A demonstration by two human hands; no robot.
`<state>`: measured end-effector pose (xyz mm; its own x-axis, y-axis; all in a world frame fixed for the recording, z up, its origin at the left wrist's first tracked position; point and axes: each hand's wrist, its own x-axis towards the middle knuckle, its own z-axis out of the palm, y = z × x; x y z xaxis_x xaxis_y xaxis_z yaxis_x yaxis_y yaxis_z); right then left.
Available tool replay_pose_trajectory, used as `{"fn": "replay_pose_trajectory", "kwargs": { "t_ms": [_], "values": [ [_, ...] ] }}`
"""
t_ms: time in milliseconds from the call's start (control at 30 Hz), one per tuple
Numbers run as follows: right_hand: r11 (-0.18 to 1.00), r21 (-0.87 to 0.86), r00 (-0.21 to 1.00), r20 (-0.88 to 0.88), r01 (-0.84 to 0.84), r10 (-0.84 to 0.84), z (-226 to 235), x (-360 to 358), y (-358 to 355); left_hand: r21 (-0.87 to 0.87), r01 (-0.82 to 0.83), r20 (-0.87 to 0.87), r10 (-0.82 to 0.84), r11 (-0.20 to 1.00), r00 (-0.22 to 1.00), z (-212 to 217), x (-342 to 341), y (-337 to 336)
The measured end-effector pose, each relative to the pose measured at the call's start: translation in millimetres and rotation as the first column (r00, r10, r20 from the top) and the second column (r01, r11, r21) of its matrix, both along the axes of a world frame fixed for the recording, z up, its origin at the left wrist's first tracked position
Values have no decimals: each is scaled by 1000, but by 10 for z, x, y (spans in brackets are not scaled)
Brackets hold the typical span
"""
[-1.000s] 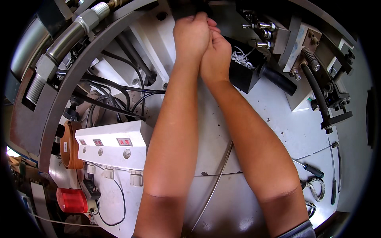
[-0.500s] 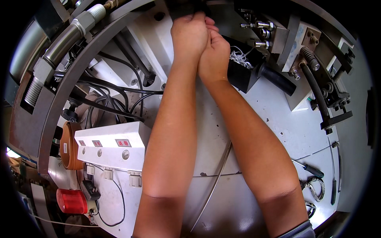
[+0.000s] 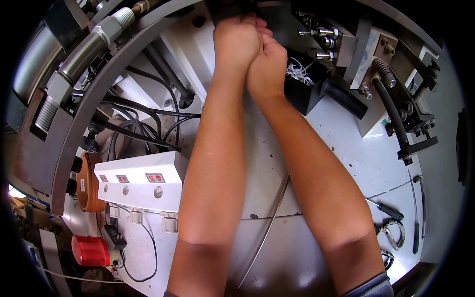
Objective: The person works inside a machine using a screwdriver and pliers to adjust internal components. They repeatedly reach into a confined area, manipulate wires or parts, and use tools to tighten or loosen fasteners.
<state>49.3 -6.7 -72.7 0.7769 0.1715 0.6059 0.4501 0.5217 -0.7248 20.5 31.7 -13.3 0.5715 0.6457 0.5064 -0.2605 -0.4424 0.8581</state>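
Note:
Both forearms reach forward, and the hands press against each other at the far edge of the head view. My left hand (image 3: 237, 45) is closed, its fingers curled into the dark area of the machine. Tight beside it, my right hand (image 3: 267, 69) is closed too, its fingers folded against the left hand's. Whatever lies in their grasp is hidden behind the knuckles and in shadow. Just right of the right hand sits a black open box (image 3: 302, 94) with tangled white string (image 3: 299, 72) in it and a black cylindrical handle (image 3: 346, 100) at its side.
A white control box (image 3: 141, 185) with round buttons, black cables (image 3: 133, 126), a tape roll (image 3: 89, 183) and a red beacon (image 3: 91, 251) are at left. A thin metal rod (image 3: 267, 230) lies between the forearms. Metal brackets (image 3: 381, 54) and a screwdriver (image 3: 391, 212) are at right.
Both hands stay in nearly the same place, with only a slight shift of the fingers. The surroundings have slid a little in the picture.

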Motion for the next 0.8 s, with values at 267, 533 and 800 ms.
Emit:
{"fn": "replay_pose_trajectory", "kwargs": {
  "t_ms": [267, 533, 800],
  "values": [
    [998, -59, 999, -11, 34, -34, 240, -102, -90, 216, 27, 26, -33, 976, 999, 117, 99, 161],
    [997, 10, 996, 32, 81, -81, 123, -8, -12, -26, 95, 12, -95, 995, 995, 74, -40, -37],
    [998, 26, 994, -90, -63, 65, -34, -86, 16, -219, 113, -147, -147, 969, 978, -14, -111, -10]
  ]
}}
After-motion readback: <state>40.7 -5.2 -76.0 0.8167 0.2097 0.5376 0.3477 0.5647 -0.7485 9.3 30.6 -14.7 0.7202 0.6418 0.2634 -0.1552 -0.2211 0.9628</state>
